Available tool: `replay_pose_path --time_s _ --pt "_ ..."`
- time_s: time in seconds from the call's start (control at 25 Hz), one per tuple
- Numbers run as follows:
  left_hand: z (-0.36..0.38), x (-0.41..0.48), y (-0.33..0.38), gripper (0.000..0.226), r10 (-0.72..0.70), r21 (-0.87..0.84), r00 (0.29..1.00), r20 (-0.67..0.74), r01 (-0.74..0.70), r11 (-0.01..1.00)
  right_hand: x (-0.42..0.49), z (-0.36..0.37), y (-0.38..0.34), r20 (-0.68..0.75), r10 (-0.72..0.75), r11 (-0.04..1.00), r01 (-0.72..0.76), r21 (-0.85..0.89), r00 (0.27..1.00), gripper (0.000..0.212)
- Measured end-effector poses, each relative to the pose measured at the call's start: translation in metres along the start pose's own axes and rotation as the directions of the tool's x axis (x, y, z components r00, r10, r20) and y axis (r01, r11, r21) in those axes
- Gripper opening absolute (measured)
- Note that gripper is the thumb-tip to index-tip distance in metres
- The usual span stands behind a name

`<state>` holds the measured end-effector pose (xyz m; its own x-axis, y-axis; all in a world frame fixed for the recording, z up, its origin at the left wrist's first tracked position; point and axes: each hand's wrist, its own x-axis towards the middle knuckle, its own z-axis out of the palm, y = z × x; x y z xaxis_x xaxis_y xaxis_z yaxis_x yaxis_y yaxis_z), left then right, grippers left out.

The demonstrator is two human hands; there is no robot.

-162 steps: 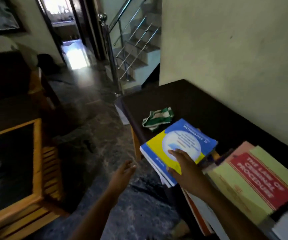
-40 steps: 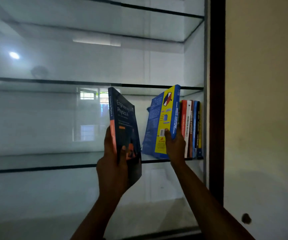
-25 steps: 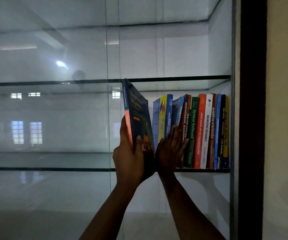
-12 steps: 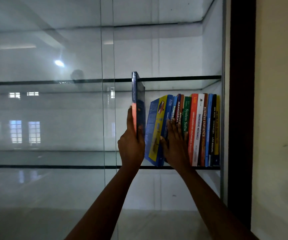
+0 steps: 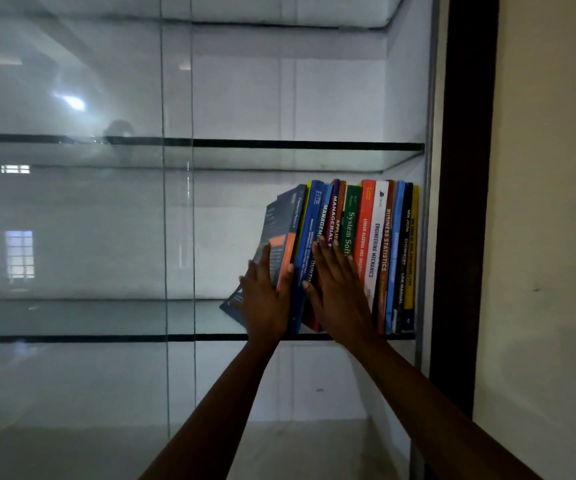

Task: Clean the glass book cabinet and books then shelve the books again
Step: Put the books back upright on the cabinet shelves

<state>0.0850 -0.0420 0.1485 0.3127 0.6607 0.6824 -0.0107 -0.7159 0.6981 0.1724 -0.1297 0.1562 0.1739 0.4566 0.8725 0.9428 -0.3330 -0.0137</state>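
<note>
Dark book [image 5: 281,233] is sitting at the left end of the row of books [image 5: 373,244], at the right end of the middle glass shelf [image 5: 106,338]. It's leaning right, bottom kicked out to the left. Left hand [image 5: 265,299] is pressing flat on its cover, fingers straight, thumb by the spine. Right hand [image 5: 340,292] is lying spread against the spines beside it, bracing the row. Row's far end is sitting close by the dark cabinet frame [image 5: 466,202]. Step looks like reshelving: squaring up the end book. Next move is probably calling for pushing its bottom edge rightward until upright, right hand stopping neighbours from sliding over the shelf's front edge.
</note>
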Motion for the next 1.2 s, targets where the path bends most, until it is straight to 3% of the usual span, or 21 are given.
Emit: replay_pose_path --time_s 0.16,0.28,0.48,0.64,0.76,0.92,1.04,1.2 --pt "0.014 -0.002 -0.020 0.089 -0.132 -0.119 0.990 0.044 0.136 0.984 -0.005 0.020 0.008 -0.025 -0.046 0.987 0.042 -0.156 0.999 0.063" --pt "0.020 0.000 -0.010 0.092 -0.097 -0.277 0.992 0.079 0.115 0.954 -0.004 0.024 0.010 -0.064 -0.056 0.983 0.044 -0.176 0.996 0.062" --pt "0.013 0.004 -0.003 0.071 -0.043 -0.327 0.990 0.132 0.084 0.941 -0.001 0.024 0.011 -0.062 -0.073 0.988 0.064 -0.141 0.995 0.062" --pt "-0.005 -0.001 0.005 0.055 -0.045 -0.358 0.949 0.313 0.161 0.920 -0.012 0.005 0.008 -0.009 -0.053 0.976 0.053 0.212 0.999 0.059" --pt "-0.038 -0.032 0.023 0.045 -0.018 -0.355 0.971 0.240 0.105 0.929 -0.036 -0.019 -0.005 0.062 -0.011 0.875 -0.021 0.484 0.998 0.046" --pt "-0.118 -0.107 -0.007 0.040 -0.120 -0.245 0.969 0.216 0.173 0.954 -0.086 -0.034 -0.059 0.203 -0.039 0.743 -0.107 0.660 0.978 0.036" --pt "-0.208 -0.180 -0.042 0.046 -0.221 -0.118 0.963 0.153 0.240 0.964 -0.121 -0.031 -0.129 0.382 -0.181 0.622 -0.195 0.758 0.906 0.029" --pt "-0.360 -0.273 -0.090 0.062 -0.445 -0.005 0.891 -0.090 0.447 0.895 -0.164 0.000 -0.271 0.555 -0.346 0.458 -0.380 0.804 0.757 0.032"
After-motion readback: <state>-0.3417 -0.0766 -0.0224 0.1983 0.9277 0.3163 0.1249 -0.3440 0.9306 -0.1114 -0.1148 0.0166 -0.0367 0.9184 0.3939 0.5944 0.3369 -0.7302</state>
